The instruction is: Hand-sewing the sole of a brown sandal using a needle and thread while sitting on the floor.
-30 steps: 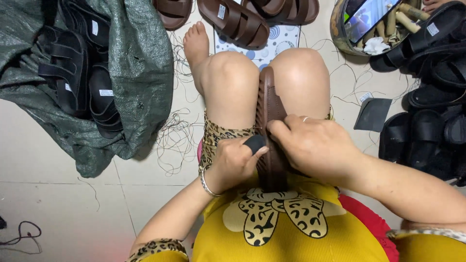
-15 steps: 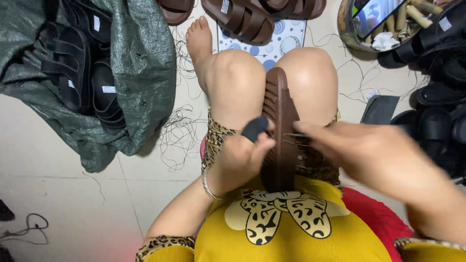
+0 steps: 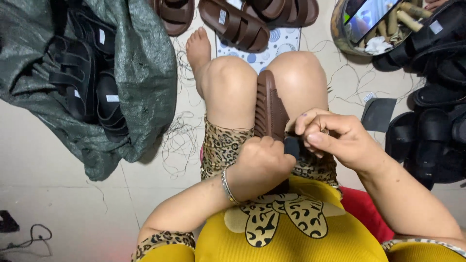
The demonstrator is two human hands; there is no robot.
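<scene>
A brown ribbed sandal (image 3: 270, 107) stands on edge between my knees, sole side up. My left hand (image 3: 259, 165) grips its near end, a bangle on the wrist. My right hand (image 3: 330, 136) is beside it on the right, fingers curled and pinching a small dark object (image 3: 292, 145) against the sandal's near end. What that object is cannot be made out.
A grey-green sack (image 3: 121, 82) with several black sandals (image 3: 92, 92) lies at left. Brown sandals (image 3: 238, 22) lie ahead on a patterned mat. Black sandals (image 3: 432, 131) are piled at right, a bowl of tools (image 3: 374, 24) top right. Loose threads litter the floor.
My right hand has drawn back from on top of the sandal to its right side, fingers now pinching at the near end. The left hand has stayed on the sandal.
</scene>
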